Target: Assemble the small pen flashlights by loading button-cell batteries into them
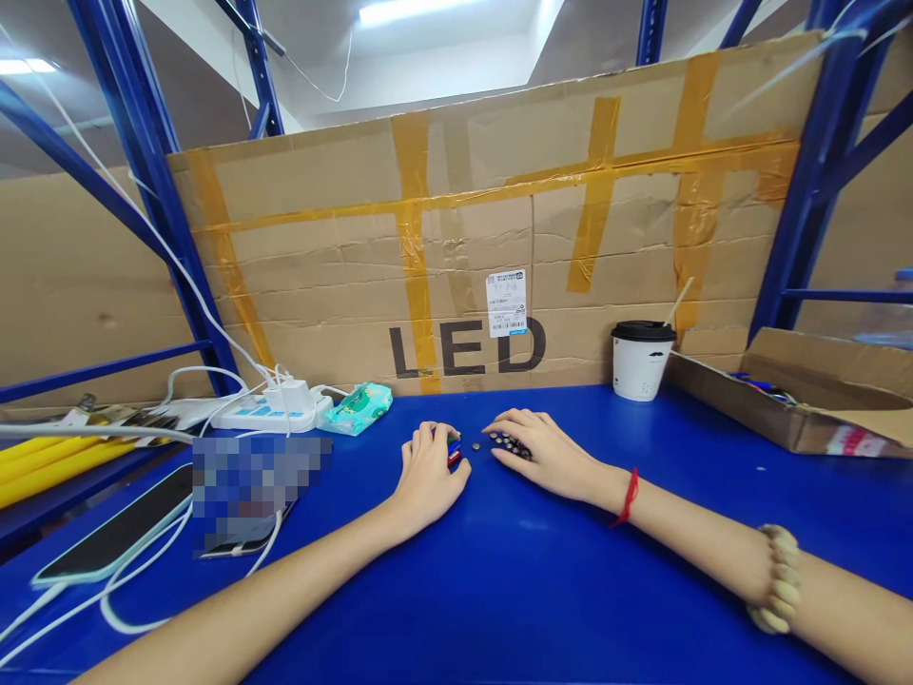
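My left hand rests on the blue tabletop with its fingers curled round some small red and blue pieces. Most of these are hidden behind the fingers. Opposite it, my right hand lies cupped, thumb and fingers apart, beside a cluster of small dark round pieces. The cluster sits on the tabletop in the gap between thumb and fingers. One loose dark round piece lies alone between the two hands, touching neither.
A lidded paper cup with a straw stands behind my right hand, near an open cardboard box. Leftward are a teal packet, a power strip, cables and a phone. Taped cardboard walls the back.
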`<act>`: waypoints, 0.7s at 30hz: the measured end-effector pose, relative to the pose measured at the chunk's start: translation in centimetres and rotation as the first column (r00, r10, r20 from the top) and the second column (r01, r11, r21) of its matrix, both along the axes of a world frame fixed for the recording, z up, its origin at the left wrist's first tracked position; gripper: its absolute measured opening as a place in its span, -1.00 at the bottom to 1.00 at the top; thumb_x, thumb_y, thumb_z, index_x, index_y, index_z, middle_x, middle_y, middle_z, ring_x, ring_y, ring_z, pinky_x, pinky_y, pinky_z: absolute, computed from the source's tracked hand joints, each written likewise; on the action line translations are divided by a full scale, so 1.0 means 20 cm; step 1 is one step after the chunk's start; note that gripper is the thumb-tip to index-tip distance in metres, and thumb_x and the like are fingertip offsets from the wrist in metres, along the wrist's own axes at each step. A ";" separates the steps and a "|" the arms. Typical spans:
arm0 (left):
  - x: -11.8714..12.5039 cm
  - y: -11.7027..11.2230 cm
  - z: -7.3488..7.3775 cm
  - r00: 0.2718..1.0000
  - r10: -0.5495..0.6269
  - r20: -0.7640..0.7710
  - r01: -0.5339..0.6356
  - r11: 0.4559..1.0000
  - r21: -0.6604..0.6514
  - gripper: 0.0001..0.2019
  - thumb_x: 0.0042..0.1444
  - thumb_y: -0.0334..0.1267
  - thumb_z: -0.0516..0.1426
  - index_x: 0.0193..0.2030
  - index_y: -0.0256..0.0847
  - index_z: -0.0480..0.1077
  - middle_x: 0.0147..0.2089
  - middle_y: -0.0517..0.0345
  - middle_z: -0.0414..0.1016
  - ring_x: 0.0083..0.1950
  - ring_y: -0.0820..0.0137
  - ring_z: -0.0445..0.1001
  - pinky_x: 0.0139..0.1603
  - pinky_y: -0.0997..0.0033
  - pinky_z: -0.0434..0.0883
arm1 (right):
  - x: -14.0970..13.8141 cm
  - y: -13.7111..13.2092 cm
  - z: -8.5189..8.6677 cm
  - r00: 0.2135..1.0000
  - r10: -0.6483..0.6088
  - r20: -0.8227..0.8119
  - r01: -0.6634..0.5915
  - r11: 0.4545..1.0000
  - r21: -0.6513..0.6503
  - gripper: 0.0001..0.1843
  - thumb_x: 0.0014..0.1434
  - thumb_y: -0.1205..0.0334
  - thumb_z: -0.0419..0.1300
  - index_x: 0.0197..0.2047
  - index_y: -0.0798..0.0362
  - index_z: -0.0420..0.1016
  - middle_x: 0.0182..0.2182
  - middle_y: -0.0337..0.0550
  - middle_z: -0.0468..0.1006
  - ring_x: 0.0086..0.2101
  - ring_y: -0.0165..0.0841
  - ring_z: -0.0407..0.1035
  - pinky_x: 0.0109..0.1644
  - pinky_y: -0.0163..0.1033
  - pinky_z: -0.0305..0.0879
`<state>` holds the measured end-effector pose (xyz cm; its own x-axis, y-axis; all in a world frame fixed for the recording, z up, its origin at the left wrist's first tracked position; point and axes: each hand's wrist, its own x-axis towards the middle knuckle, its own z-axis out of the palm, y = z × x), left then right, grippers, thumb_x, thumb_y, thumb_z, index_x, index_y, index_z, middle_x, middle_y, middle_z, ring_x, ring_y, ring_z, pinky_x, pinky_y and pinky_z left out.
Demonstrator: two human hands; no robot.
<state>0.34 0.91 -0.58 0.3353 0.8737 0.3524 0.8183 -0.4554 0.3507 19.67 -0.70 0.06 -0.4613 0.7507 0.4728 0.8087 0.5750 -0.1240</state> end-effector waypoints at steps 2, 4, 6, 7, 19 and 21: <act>0.00 0.00 0.00 1.000 -0.005 0.006 0.005 1.000 0.001 -0.78 0.04 -0.29 -0.01 -0.13 -0.15 0.18 -0.02 0.07 0.22 0.07 0.26 0.20 0.08 0.17 0.11 | -0.02 -0.02 0.00 0.995 0.103 0.013 -0.102 0.993 -0.063 -0.61 0.25 0.05 -0.08 0.09 -0.08 0.30 0.07 -0.09 0.31 0.05 -0.23 0.17 0.08 -0.03 0.06; 0.00 0.00 0.00 1.000 0.000 0.008 0.000 1.000 0.001 -0.77 0.03 -0.30 -0.01 -0.13 -0.14 0.18 -0.02 0.07 0.22 0.07 0.26 0.20 0.08 0.17 0.12 | -0.04 -0.03 -0.01 0.983 0.177 0.043 -0.171 0.978 -0.117 -0.59 0.27 0.04 -0.13 0.12 -0.12 0.28 0.14 -0.11 0.24 0.13 -0.22 0.08 0.15 0.00 -0.02; 0.00 0.01 -0.01 1.000 0.001 0.009 -0.001 1.000 -0.001 -0.78 0.03 -0.30 -0.01 -0.13 -0.14 0.18 -0.03 0.07 0.22 0.06 0.26 0.20 0.08 0.16 0.12 | -0.04 -0.03 -0.01 0.982 0.179 0.061 -0.169 0.975 -0.143 -0.58 0.28 0.04 -0.16 0.13 -0.12 0.29 0.18 -0.11 0.18 0.17 -0.22 0.02 0.18 0.01 -0.06; 0.00 0.01 -0.01 1.000 -0.002 0.009 0.002 1.000 -0.002 -0.78 0.03 -0.30 -0.01 -0.13 -0.14 0.19 -0.03 0.07 0.22 0.07 0.26 0.20 0.08 0.16 0.12 | -0.04 -0.02 -0.02 0.986 0.155 0.066 -0.144 0.978 -0.150 -0.57 0.28 0.03 -0.16 0.13 -0.12 0.29 0.20 -0.10 0.16 0.18 -0.21 -0.01 0.19 0.02 -0.07; -0.01 0.00 0.00 0.999 -0.008 -0.043 0.009 1.000 0.013 -0.84 0.09 -0.28 -0.02 -0.17 -0.09 0.25 -0.03 0.07 0.21 0.09 0.23 0.17 0.04 0.11 0.14 | 0.01 0.03 -0.02 0.994 0.006 0.105 -0.002 0.999 -0.037 -0.61 0.26 0.13 -0.09 0.01 0.06 0.42 0.01 -0.05 0.42 0.03 -0.24 0.26 0.09 -0.05 0.07; -0.01 0.00 0.00 0.999 0.005 -0.047 -0.005 1.000 0.010 -0.84 0.09 -0.28 -0.02 -0.17 -0.10 0.24 -0.03 0.07 0.21 0.08 0.23 0.17 0.04 0.11 0.14 | 0.01 0.03 -0.01 0.994 0.003 0.114 -0.003 1.000 -0.001 -0.68 0.25 0.21 -0.06 -0.06 0.03 0.46 -0.06 -0.09 0.48 -0.04 -0.26 0.32 0.04 -0.08 0.10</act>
